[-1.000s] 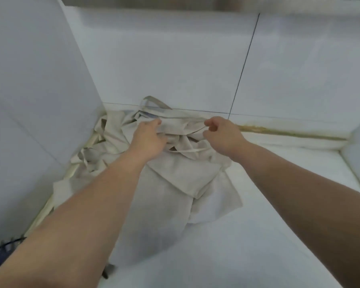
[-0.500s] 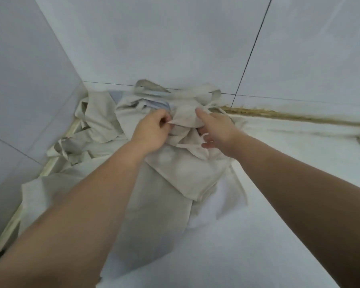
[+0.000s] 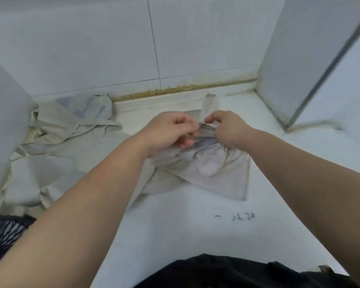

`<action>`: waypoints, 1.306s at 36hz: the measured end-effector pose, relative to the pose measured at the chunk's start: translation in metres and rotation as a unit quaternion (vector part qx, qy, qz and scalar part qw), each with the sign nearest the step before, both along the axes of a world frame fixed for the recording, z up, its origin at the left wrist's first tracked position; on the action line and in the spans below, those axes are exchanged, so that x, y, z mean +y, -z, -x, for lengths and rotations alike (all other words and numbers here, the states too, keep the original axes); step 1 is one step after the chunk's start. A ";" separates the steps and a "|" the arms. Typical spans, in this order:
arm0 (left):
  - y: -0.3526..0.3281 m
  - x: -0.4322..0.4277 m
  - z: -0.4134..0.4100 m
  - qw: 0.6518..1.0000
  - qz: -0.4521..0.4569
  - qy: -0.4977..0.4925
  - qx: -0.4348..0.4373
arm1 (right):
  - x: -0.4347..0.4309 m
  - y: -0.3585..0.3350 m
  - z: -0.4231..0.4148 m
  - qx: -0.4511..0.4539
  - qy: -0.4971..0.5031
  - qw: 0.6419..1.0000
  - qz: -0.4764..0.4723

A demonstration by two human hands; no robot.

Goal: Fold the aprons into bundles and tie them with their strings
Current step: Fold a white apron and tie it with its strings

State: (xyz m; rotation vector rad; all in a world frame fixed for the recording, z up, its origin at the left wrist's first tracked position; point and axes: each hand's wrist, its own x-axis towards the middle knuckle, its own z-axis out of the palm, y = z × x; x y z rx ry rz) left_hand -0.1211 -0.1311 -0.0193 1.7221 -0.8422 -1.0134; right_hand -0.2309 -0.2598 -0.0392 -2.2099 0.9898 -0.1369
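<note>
Head view: a pale beige apron lies bunched and creased on the white counter, its strap trailing toward the wall. The left hand and right hand, fingers curled, both pinch its gathered upper edge. More aprons are heaped at left. The contents of the black mesh basket are indiscernible.
</note>
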 end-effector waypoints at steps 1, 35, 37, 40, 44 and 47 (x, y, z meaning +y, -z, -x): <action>-0.001 -0.005 0.008 0.999 0.026 -0.042 -0.022 | -0.002 -0.001 0.017 0.027 -0.004 1.000 0.014; 0.103 0.038 0.323 0.856 -0.304 0.413 -0.066 | 0.099 0.072 0.381 0.443 -0.021 0.890 -0.108; 0.108 0.045 0.329 0.855 -0.292 0.421 -0.083 | 0.102 0.087 0.395 0.393 0.004 0.917 -0.064; 0.111 0.051 0.334 0.882 -0.253 0.380 -0.115 | 0.104 0.098 0.414 0.233 0.089 0.968 -0.012; 0.104 0.050 0.331 0.923 -0.202 0.304 -0.121 | 0.113 0.098 0.429 0.024 0.200 0.979 -0.028; 0.102 0.048 0.330 0.935 -0.167 0.278 -0.145 | 0.119 0.100 0.435 -0.010 0.213 0.977 -0.016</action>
